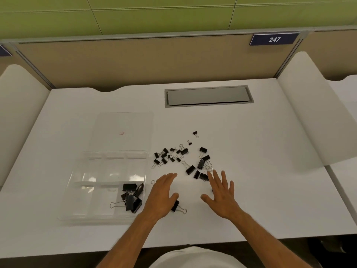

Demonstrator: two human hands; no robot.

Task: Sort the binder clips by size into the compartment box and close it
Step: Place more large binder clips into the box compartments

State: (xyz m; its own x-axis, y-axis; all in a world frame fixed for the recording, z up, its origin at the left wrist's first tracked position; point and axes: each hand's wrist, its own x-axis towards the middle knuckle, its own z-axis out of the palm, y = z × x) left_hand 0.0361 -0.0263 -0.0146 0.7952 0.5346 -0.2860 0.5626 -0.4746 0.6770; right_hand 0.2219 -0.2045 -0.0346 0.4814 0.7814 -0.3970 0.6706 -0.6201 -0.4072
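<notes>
Binder clips point(179, 157) lay scattered on the white desk point(251, 151), to the right of the clear compartment box point(104, 186). Head view: the small clips clustered at the far left of the scatter and the medium ones at its right. Several large clips point(131, 198) already sat in the box's near right compartment. The box lid point(125, 130) lay open flat on the far side. The left hand point(162, 196) hovered with fingers extended and relaxed, grasping nothing; one clip point(176, 206) lay at its thumb, partly covered. The right hand point(220, 194) was spread flat and empty, its fingertips point(209, 174) near the medium clips.

Handling, as judged: each clip is light, rigid and springy, and is best pinched across the black body or lifted by a wire handle; tangled handles may drag neighbours along.

Clear box dividers were hard to trace against the desk. Contact between either hand and the desk could not be determined.
</notes>
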